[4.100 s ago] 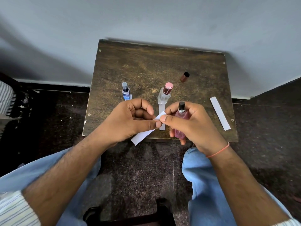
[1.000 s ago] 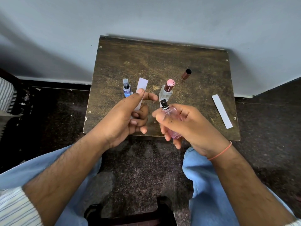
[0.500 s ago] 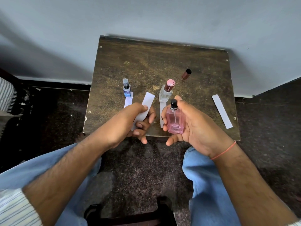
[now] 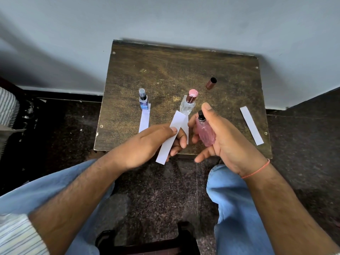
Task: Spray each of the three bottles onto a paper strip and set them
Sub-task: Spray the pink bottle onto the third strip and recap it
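My right hand (image 4: 228, 138) grips a pink glass bottle (image 4: 205, 132) with a black sprayer, tilted, over the table's near edge. Its index finger is raised beside the sprayer. My left hand (image 4: 147, 146) pinches a white paper strip (image 4: 171, 137) between thumb and fingers, just left of the bottle. A small blue bottle (image 4: 143, 99) stands on the end of another strip (image 4: 145, 118). A clear bottle with a pink cap (image 4: 188, 103) stands at the table's middle, with a strip (image 4: 185, 131) partly hidden behind my held paper.
The small brown wooden table (image 4: 165, 70) stands against a pale wall. A brown cap (image 4: 211, 83) lies on its side at the back right. One loose white strip (image 4: 251, 125) lies near the right edge. My knees in blue jeans flank a dark stone floor.
My left hand lowered the strip from upright to slanting across the table's near edge. My right hand turned the pink bottle from tipped toward the strip to a more upright, tilted hold.
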`<state>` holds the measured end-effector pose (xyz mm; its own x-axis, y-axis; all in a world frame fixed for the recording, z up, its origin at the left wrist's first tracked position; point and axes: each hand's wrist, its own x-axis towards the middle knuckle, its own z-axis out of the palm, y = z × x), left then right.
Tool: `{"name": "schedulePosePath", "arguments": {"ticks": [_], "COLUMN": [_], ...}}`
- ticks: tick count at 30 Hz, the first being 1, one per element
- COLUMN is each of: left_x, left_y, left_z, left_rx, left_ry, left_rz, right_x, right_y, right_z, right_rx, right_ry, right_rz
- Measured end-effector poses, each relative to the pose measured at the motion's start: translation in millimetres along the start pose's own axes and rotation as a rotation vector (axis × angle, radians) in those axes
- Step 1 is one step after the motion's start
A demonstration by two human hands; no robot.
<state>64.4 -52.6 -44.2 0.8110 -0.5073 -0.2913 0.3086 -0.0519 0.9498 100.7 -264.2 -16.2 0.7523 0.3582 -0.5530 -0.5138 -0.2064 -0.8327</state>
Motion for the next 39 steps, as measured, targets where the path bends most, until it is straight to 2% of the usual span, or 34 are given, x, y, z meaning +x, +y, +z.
{"name": "schedulePosePath", "arguments": {"ticks": [6,9,13,18,25,31,39], "left_x": [0.8,0.7,0.6,0.8,1.2,2.1,1.7], "left_y": [-6.6,-9.6,-10.0,-11.2,-13.4,-14.3,-13.7], "left_z": [1.7,2.6,2.6,2.2,2.0,1.6,1.5], "left_rx": [0.109,0.143,0.198,0.214,0.230,0.262,0.266], "left_ry": [0.016,0.032,0.039,0.052,0.075,0.073,0.081], "left_rz": [0.024,0.009,0.017,0.019,0.000,0.009,-0.007], "right_x": [2.3,3.7,4.4,4.4,2.0,2.8,-0.2], "right_y": [5.2,9.1,10.5,9.4,9.0,8.2,6.8], "right_z": [2.2,2.1,3.7,4.2,3.0,2.9,1.7], "right_rx": [-0.515,-0.621,-0.662,-0.708,-0.678,-0.729,-0.681], "right_ry": [0.239,0.319,0.351,0.318,0.306,0.319,0.300], "right_rz": [-0.267,-0.402,-0.456,-0.456,-0.502,-0.452,-0.447]}}
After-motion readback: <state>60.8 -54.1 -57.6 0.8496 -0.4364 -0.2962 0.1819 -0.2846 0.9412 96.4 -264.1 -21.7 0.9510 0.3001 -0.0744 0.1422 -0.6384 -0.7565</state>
